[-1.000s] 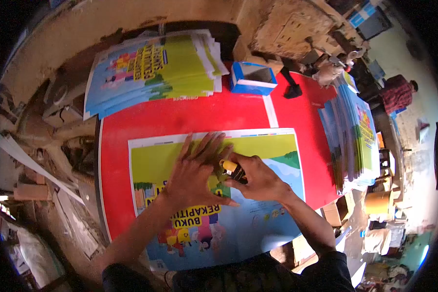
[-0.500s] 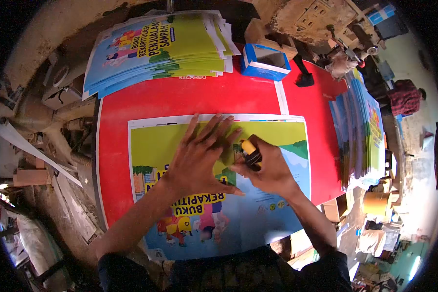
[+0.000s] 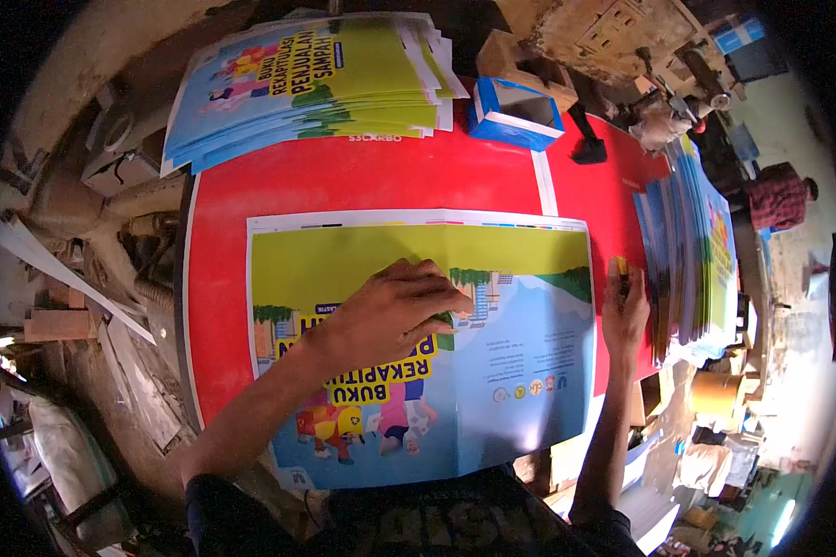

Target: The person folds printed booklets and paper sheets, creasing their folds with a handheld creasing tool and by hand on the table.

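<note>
A printed cover sheet (image 3: 520,306) lies on the red table mat (image 3: 362,181), its large lettering upside down. My left hand (image 3: 404,311) is over the middle of the sheet, with its fingers bent and drawn together; whether anything is between them is hidden. To the right of the sheet, my right hand (image 3: 626,302) is closed around a small yellow and black tool (image 3: 621,266) above the red mat. The tool's lower part is hidden by the fingers.
A stack of printed sheets (image 3: 316,84) stands at the back left, beside a blue and white box (image 3: 515,113). Another stack (image 3: 692,260) is at the right edge. A person in a checked shirt (image 3: 777,197) is in the far right background.
My right hand has moved right, off the sheet, with the yellow and black tool. My left hand's spread fingers have drawn together and lifted from the flat position.
</note>
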Demonstrator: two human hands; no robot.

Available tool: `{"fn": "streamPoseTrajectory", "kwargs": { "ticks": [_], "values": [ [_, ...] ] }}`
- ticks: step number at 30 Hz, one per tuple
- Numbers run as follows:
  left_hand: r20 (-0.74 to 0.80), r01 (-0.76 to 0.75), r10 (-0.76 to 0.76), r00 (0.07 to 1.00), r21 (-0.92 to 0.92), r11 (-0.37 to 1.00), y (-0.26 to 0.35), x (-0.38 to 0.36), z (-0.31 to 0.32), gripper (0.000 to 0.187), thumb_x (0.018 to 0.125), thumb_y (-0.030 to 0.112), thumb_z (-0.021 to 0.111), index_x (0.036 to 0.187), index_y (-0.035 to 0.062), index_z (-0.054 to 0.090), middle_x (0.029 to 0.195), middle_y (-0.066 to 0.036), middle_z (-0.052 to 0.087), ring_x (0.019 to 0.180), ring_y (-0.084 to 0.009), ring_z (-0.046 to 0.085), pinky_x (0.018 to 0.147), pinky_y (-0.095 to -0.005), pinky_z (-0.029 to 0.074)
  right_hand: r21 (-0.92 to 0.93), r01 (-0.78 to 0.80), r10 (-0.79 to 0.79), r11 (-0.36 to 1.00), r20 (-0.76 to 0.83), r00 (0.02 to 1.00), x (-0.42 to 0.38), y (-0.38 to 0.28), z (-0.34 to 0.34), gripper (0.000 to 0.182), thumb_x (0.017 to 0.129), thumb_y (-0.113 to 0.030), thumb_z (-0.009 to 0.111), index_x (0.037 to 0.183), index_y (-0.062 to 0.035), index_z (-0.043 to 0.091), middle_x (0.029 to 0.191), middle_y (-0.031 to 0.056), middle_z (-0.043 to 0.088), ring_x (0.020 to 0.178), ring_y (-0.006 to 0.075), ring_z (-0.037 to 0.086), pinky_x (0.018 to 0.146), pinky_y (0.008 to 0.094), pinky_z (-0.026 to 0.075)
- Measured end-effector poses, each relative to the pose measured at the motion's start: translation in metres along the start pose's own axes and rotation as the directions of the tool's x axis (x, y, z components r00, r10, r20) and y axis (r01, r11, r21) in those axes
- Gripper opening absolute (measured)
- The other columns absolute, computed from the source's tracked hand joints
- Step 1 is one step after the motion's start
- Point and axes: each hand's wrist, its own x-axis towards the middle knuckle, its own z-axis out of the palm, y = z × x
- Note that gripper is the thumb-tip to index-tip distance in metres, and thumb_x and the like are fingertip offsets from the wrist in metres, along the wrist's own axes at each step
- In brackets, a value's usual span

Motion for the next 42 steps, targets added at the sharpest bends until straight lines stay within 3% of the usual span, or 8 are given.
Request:
{"fn": "streamPoseTrajectory", "kwargs": {
  "ticks": [7,10,13,15,18,25,35,42],
  "values": [
    [-0.022,-0.126,0.136,0.990,0.249,0.960,-0.002,-0.001,0.018,0.038,0.094,0.019,0.062,0.130,0.0092,0.060,0.118,-0.011,0.067,0.117,-0.0293,0.062,0.109,-0.0447,0.045,-0.645,-0.049,-0.112,0.763,-0.206,0.972,-0.010,-0.017,0.011,0.041,0.103,-0.033,0.063,0.131,-0.0027,0.063,0.122,0.0263,0.066,0.118,0.0465,0.060,0.099,0.0535,0.047],
    [0.073,-0.105,0.079,0.994,0.504,0.857,0.018,0.000,0.018,0.043,0.093,0.018,0.058,0.134,0.0034,0.054,0.121,-0.016,0.064,0.117,-0.0342,0.061,0.109,-0.0462,0.045,-0.352,0.350,-0.370,0.868,0.009,0.929,-0.028,-0.049,0.010,0.037,0.096,-0.021,0.070,0.128,-0.0033,0.065,0.123,0.0236,0.067,0.120,0.0425,0.059,0.103,0.0510,0.046],
    [0.110,0.001,-0.065,0.992,0.508,0.861,0.029,0.001,0.020,0.049,0.092,0.019,0.060,0.136,0.0007,0.049,0.122,-0.018,0.063,0.117,-0.0395,0.060,0.110,-0.0497,0.044,0.318,0.145,-0.276,0.937,0.416,0.867,-0.061,-0.114,0.019,0.023,0.084,0.010,0.070,0.105,0.0009,0.070,0.101,0.0123,0.072,0.089,0.0188,0.070,0.074,0.0318,0.056],
    [-0.034,0.033,-0.020,0.999,0.441,0.897,0.019,-0.004,0.023,0.053,0.089,0.016,0.066,0.136,0.0001,0.047,0.117,-0.017,0.063,0.117,-0.0395,0.061,0.106,-0.0508,0.047,0.429,0.138,-0.350,0.892,0.465,0.813,-0.071,-0.123,0.036,0.020,0.083,0.000,0.078,0.102,-0.0017,0.072,0.090,0.0135,0.072,0.078,0.0242,0.071,0.073,0.0359,0.056],
    [0.050,0.196,-0.191,0.980,-0.149,0.969,-0.001,0.003,0.017,0.067,0.080,0.000,0.073,0.139,0.0003,0.041,0.123,-0.019,0.062,0.120,-0.0403,0.061,0.101,-0.0472,0.052,0.405,0.220,-0.401,0.887,0.443,0.801,-0.071,-0.139,0.041,0.021,0.082,-0.002,0.079,0.102,-0.0026,0.072,0.090,0.0141,0.071,0.077,0.0276,0.070,0.073,0.0370,0.056],
    [-0.029,0.077,-0.078,0.997,-0.037,0.996,0.001,0.000,0.013,0.073,0.082,0.000,0.072,0.145,0.0084,0.036,0.128,-0.023,0.062,0.118,-0.0431,0.063,0.098,-0.0487,0.055,0.344,0.246,-0.378,0.906,0.398,0.836,-0.077,-0.145,0.050,0.024,0.081,-0.001,0.080,0.104,-0.0015,0.073,0.088,0.0137,0.071,0.073,0.0253,0.070,0.069,0.0346,0.055],
    [-0.132,0.251,-0.368,0.921,-0.523,0.815,0.001,0.006,-0.003,0.076,0.095,0.017,0.071,0.156,0.0099,0.026,0.094,-0.013,0.076,0.093,-0.0299,0.076,0.088,-0.0436,0.059,0.302,0.217,-0.327,0.928,0.384,0.863,-0.084,-0.153,0.052,0.013,0.086,-0.002,0.074,0.099,-0.0047,0.074,0.088,0.0118,0.072,0.072,0.0258,0.069,0.069,0.0359,0.056],
    [-0.208,0.142,-0.252,0.945,-0.434,0.890,-0.006,0.004,-0.006,0.076,0.083,0.000,0.063,0.153,0.0078,0.033,0.113,-0.014,0.073,0.110,-0.0273,0.070,0.099,-0.0424,0.054,0.268,0.277,-0.362,0.923,0.354,0.862,-0.093,-0.153,0.057,0.014,0.091,0.002,0.064,0.104,-0.0006,0.061,0.098,0.0209,0.063,0.093,0.0438,0.061,0.077,0.0521,0.051]
  ]
}}
